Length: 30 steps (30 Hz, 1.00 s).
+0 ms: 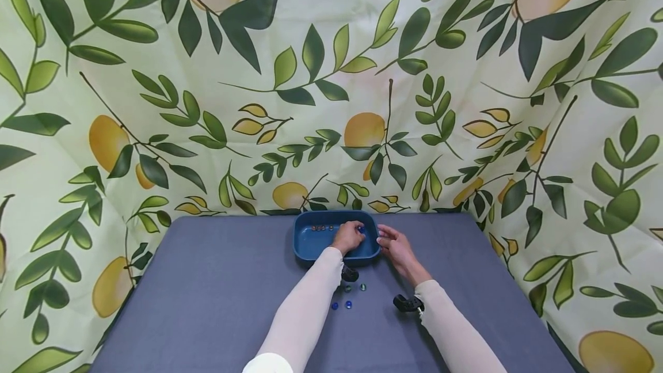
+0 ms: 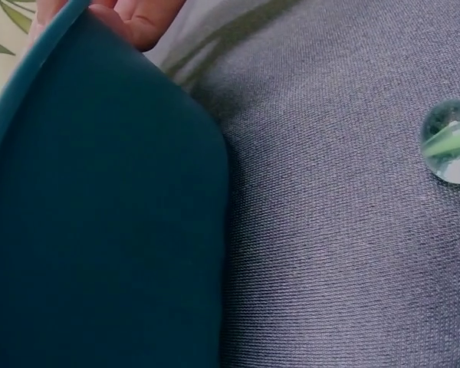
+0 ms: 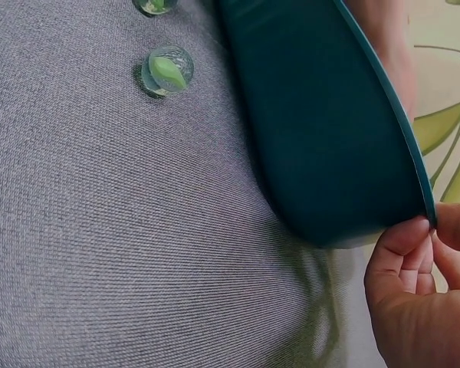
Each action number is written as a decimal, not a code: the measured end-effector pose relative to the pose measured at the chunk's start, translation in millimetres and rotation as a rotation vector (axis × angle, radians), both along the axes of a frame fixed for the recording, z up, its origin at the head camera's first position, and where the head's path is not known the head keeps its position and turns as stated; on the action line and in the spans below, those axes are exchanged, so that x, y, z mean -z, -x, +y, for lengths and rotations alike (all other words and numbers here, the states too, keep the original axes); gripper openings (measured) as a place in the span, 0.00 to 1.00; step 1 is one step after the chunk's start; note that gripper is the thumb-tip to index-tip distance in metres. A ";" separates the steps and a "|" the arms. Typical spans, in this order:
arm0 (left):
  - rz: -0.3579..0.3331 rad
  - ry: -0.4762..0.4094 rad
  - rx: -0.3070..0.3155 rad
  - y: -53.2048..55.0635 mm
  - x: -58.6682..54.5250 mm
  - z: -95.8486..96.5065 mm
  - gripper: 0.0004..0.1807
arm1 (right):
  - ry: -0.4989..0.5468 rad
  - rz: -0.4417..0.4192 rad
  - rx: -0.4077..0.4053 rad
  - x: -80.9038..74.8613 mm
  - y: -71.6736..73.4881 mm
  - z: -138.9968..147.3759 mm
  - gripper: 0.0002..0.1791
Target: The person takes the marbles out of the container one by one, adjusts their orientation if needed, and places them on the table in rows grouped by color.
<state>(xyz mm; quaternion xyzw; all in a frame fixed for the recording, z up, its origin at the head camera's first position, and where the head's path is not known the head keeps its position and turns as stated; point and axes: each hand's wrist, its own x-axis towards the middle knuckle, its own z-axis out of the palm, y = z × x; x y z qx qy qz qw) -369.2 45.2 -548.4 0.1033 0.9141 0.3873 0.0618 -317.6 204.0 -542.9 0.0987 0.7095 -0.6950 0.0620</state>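
A blue rectangular bin (image 1: 303, 251) stands at the far side of the table. My left hand (image 1: 348, 236) reaches over its near wall, fingers curled down inside. Blue marbles (image 1: 361, 229) show right at those fingertips; I cannot tell whether one is pinched. At the bin's right end, my right hand (image 3: 414, 284) pinches the rim between thumb and fingers. Several orange-brown marbles (image 1: 322, 228) lie along the back of the bin's left part. In the left wrist view the bin's outer wall (image 2: 107, 192) hides the left fingers.
On the grey cloth in front of the bin lie green-swirled clear marbles (image 1: 363, 287) and, nearer, two blue marbles (image 1: 349, 304). A leaf-and-lemon printed curtain (image 1: 311, 131) hangs round the table's (image 1: 223, 292) back and sides.
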 end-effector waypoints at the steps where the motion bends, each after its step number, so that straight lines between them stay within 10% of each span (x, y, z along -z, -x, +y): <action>1: 0.001 0.009 -0.006 0.4 0.3 -0.1 0.19 | -0.001 -0.002 0.003 0.3 0.0 -0.1 0.26; 30: -0.003 0.147 0.004 -0.8 -0.2 4.0 0.08 | 0.009 0.004 0.016 3.2 2.3 -1.0 0.26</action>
